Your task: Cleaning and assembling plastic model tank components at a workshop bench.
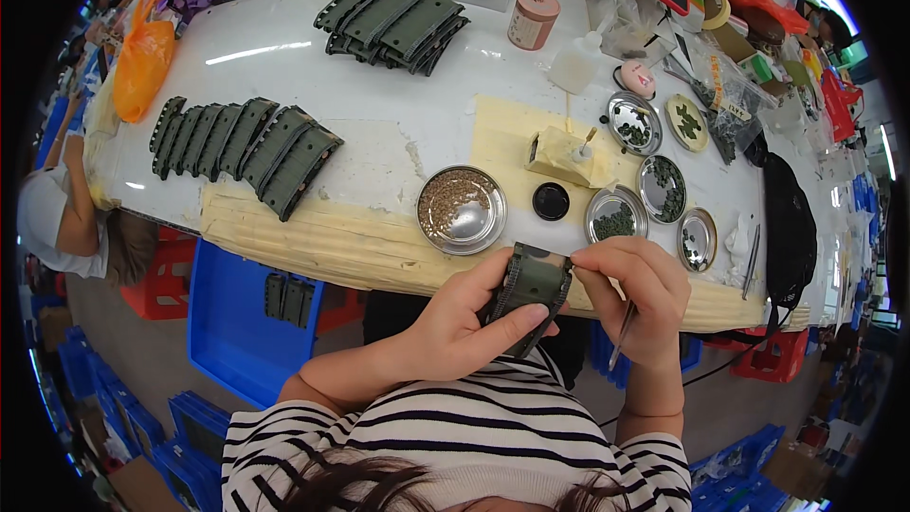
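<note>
Being pinched between the thumb and fingers of the left hand [464, 327], the dark green, curved rectangular panel [536, 292] with black edging is held above the lap, just in front of the cream padded table edge [313, 242]. Its upper right corner is met by the closed-in fingertips of the right hand [645, 294], in whose curled fingers a slim metal tool [622, 337] is gripped; whether anything tiny is pinched there cannot be told. For good edge work, the panel should be braced with light pressure, and the tool's tip should be kept clear of its face.
</note>
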A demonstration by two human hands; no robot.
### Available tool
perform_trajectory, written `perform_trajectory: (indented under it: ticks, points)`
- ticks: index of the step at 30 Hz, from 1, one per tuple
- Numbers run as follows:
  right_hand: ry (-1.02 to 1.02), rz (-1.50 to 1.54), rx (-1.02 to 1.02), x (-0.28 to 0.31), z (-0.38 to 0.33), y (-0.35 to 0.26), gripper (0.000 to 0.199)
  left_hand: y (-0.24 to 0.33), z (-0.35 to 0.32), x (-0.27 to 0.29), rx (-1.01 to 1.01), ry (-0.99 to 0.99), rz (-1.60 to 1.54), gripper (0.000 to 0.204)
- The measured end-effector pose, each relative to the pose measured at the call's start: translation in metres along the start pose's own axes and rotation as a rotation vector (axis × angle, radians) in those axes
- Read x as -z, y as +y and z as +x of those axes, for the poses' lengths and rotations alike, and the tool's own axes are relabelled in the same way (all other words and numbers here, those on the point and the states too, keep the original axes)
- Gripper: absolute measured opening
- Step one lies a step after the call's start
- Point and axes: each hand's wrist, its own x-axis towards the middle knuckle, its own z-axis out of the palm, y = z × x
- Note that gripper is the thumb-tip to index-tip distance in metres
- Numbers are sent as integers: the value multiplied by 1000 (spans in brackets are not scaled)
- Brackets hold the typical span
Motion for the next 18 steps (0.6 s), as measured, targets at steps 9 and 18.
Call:
perform_trajectory:
  ticks: [9,18]
  points:
    - [-23,-327,240,2,-9,0,28,-4,1,4,-68,-51,224,38]
    - [-61,-162,170,0,-14,4,37,2,2,-1,19,29,-65,31]
